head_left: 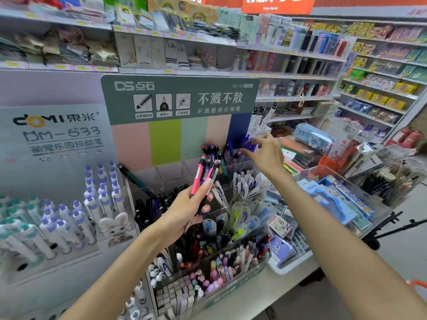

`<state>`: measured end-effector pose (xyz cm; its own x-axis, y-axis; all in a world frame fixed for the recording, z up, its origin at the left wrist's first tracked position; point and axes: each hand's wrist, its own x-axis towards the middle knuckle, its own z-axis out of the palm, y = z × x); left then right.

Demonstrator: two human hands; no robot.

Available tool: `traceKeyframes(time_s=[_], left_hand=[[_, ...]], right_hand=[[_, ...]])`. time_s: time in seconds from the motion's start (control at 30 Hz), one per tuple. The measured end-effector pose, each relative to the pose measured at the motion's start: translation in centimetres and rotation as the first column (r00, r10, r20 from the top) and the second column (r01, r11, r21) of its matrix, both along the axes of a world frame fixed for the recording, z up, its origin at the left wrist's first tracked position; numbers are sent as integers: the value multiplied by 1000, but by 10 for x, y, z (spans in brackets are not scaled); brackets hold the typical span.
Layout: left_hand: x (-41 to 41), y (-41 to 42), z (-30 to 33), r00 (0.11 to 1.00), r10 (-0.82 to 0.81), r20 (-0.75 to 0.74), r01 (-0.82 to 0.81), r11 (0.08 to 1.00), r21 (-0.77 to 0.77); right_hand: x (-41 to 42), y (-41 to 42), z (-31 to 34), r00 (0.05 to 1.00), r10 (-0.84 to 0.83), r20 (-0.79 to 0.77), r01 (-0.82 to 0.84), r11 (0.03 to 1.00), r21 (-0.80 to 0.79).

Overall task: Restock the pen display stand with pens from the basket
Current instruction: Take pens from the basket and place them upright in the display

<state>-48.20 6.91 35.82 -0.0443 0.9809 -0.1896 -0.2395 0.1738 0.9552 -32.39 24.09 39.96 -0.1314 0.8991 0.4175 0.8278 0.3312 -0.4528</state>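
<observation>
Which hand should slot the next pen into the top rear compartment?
Probably the right hand: open, already at the blue pens there. The left hand grips the pink pens lower down.

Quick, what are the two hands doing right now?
Left hand: grips a bunch of pens.
Right hand: open, fingers reaching to the blue pens in the stand.

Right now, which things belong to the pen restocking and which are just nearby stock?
Part of the job:
left hand gripping pink pens
right hand reaching to the top compartment
DS pen display stand

Just nearby:
Domi pen display
blue pencil case
rabbit figure
</observation>
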Motion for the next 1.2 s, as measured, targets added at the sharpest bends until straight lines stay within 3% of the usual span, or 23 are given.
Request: traceKeyframes(time_s=[0.17, 0.3, 0.33, 0.4, 0.47, 0.57, 0.7, 0.77, 0.83, 0.9, 1.0, 1.1, 1.2], left_hand=[[1, -2, -3, 1000, 4, -22, -4, 1000, 20], [0, -4, -4, 997, -8, 71, 5, 999, 37], [0, -5, -4, 997, -14, 80, 10, 999, 41], [1, -7, -3, 995, -18, 99, 14, 999, 43], [4, -9, -2, 994, -12, 107, 7, 999, 42], [6, -13, 1, 995, 4, 102, -9, 999, 45], [1, -18, 2, 993, 45, 110, -47, 999, 21], [-6, -22, 3, 988, 76, 133, -77, 997, 5], [-15, -27, 5, 987, 110, 118, -111, 994, -4], [-23, -33, 8, 989, 136, 55, -135, 991, -9], [-32, -38, 9, 982, 187, 15, -186, 982, -12], [-37, -40, 8, 978, 210, 8, -209, 978, -15], [-39, -43, 10, 978, 204, 29, -204, 979, -8]], right_hand=[[1, -4, 1, 997, 3, 83, -4, 1000, 12], [-7, -37, 3, 952, 47, -303, 9, 983, 182], [-10, -47, 4, 915, 98, -392, -43, 988, 149], [-18, -73, 10, 854, 193, -484, -274, 956, -103], [-25, -93, 13, 845, 268, -462, -455, 814, -360], [-27, -102, 8, 810, 325, -487, -537, 744, -397], [-25, -102, 10, 744, 262, -615, -589, 690, -420], [-27, -100, 16, 706, 209, -676, -567, 740, -363], [-29, -92, 23, 669, 159, -726, -442, 871, -216], [-34, -82, 31, 674, 158, -722, -282, 958, -55], [-54, -76, 35, 762, 235, -603, -231, 969, 86], [-78, -77, 28, 841, 299, -450, -271, 954, 128], [-94, -71, 17, 919, 277, -280, -268, 961, 70]])
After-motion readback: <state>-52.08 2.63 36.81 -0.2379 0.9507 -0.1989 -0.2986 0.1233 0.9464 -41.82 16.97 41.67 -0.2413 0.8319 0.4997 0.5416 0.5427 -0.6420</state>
